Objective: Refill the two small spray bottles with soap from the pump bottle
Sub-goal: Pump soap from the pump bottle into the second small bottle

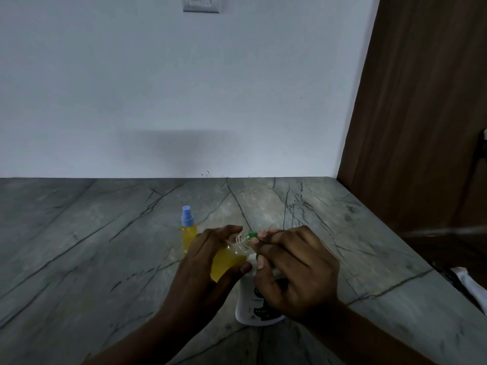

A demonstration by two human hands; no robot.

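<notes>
My left hand (208, 262) grips a small clear spray bottle (228, 259) holding yellow soap, tilted so its open threaded neck faces right. My right hand (292, 272) pinches a green spray cap (252, 235) right at that neck. Whether the cap touches the threads I cannot tell. A second small bottle (188, 234) with yellow liquid and a blue spray cap stands upright on the grey marble counter (105, 246), just left of and behind my left hand. The white pump bottle (253, 309) stands under my right hand, its pump head hidden.
A white wall rises behind the counter, with a switch plate (200, 3) up high. A brown wooden panel (421, 114) borders the counter's right side. A white object (471, 288) lies beyond the right counter edge.
</notes>
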